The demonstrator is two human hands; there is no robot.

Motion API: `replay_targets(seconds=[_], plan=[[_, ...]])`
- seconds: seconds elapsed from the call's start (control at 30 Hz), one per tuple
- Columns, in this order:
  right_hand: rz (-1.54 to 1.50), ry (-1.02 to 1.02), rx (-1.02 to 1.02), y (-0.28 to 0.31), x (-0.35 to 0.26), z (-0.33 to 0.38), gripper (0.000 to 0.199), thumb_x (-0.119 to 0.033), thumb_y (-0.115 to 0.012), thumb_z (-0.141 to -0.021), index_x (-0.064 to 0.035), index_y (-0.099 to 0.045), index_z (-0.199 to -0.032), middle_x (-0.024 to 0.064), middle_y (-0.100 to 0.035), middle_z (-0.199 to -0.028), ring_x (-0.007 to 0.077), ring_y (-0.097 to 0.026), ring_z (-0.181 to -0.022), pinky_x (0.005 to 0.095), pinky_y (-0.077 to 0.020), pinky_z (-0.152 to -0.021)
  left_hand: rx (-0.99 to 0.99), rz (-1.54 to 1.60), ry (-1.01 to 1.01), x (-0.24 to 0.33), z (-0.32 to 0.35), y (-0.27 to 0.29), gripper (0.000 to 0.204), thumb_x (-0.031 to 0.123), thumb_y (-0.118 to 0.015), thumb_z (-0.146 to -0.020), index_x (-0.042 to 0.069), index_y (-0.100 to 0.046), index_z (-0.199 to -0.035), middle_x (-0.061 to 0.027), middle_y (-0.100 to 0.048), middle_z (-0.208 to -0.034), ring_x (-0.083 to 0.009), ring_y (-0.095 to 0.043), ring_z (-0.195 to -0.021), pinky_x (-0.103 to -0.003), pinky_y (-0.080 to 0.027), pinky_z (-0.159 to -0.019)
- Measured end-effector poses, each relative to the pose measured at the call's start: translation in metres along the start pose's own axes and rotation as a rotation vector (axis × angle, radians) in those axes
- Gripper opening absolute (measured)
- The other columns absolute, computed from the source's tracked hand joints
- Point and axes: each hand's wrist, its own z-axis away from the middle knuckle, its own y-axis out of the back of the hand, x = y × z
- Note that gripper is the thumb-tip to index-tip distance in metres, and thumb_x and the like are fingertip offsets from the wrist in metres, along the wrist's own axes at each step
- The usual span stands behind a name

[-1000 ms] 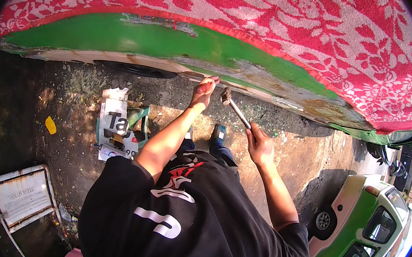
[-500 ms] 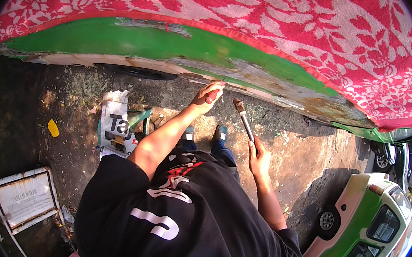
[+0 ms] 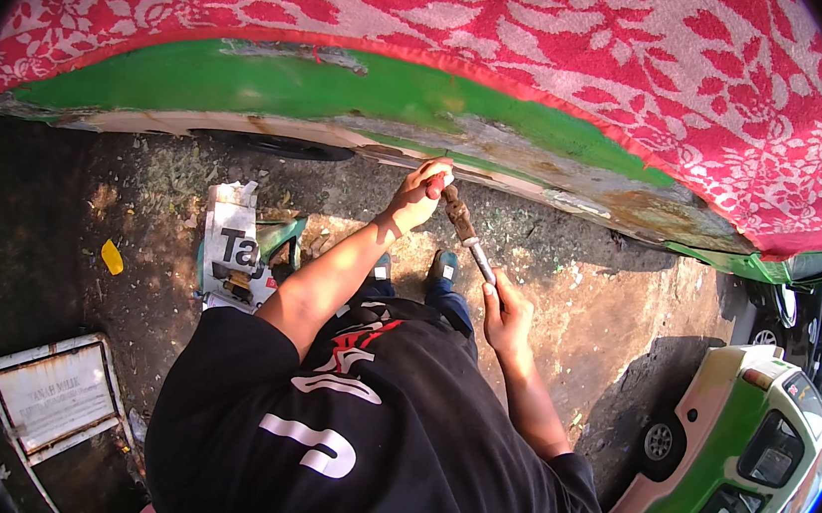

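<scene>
My left hand (image 3: 419, 197) is closed around a red-handled tool (image 3: 435, 186), held against the lower edge of a green and cream vehicle side (image 3: 249, 84). The tool's working end is too small to make out, so I cannot tell its exact kind. My right hand (image 3: 508, 315) grips the pale metal handle of a hammer (image 3: 461, 224). The hammer's rusty head is right by the butt of the red handle; whether they touch I cannot tell. Bare, scraped patches (image 3: 542, 155) show in the green paint beside my left hand.
A red and pale floral cloth (image 3: 437, 9) drapes over the vehicle. On the ground at left lie a printed sheet (image 3: 231, 228) and a yellow scrap (image 3: 111, 256). A rusty-framed sign (image 3: 54, 394) stands lower left. Another green and cream van (image 3: 709, 468) is at lower right.
The hammer has swung up and left, bringing its head from clear of the red-handled tool to right beside its butt. My right hand moved slightly left. My left hand stays nearly in place.
</scene>
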Motion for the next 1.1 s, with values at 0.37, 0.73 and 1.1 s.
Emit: replay_targets(seconds=[0.37,0.73,1.1], plan=[[-0.065,-0.146,0.090,-0.001,0.045,-0.008,0.028,-0.018,-0.062,-0.093,0.0007,-0.064,-0.113,0.0193,-0.067,-0.080,0.0245,-0.067,-0.068,0.0326,-0.0508,-0.062,0.048,0.169,-0.046,-0.004,0.012,-0.008,0.021,-0.007,-0.052,-0.090,0.002,-0.059,-0.108,-0.0074,-0.053,-0.122,-0.0113,-0.053,-0.093,-0.024,-0.045,-0.084],[-0.123,-0.305,0.099,0.020,0.053,-0.003,0.033,-0.021,-0.062,-0.093,0.0032,-0.063,-0.116,0.0158,-0.066,-0.073,0.0105,-0.056,-0.059,0.0264,-0.0461,-0.056,0.196,-0.069,-0.232,-0.001,0.014,-0.022,0.022,-0.004,-0.066,-0.084,0.003,-0.061,-0.104,-0.0140,-0.059,-0.123,-0.0221,-0.062,-0.104,-0.031,-0.049,-0.091],[-0.071,-0.264,0.062,0.025,0.048,-0.004,0.033,-0.021,-0.065,-0.091,0.0020,-0.064,-0.115,0.0177,-0.069,-0.079,0.0163,-0.066,-0.066,0.0296,-0.0499,-0.061,0.273,0.388,-0.063,-0.023,0.015,-0.016,0.011,0.011,-0.056,-0.097,0.003,-0.056,-0.103,-0.0193,-0.050,-0.133,-0.0305,-0.053,-0.121,-0.041,-0.040,-0.106]])
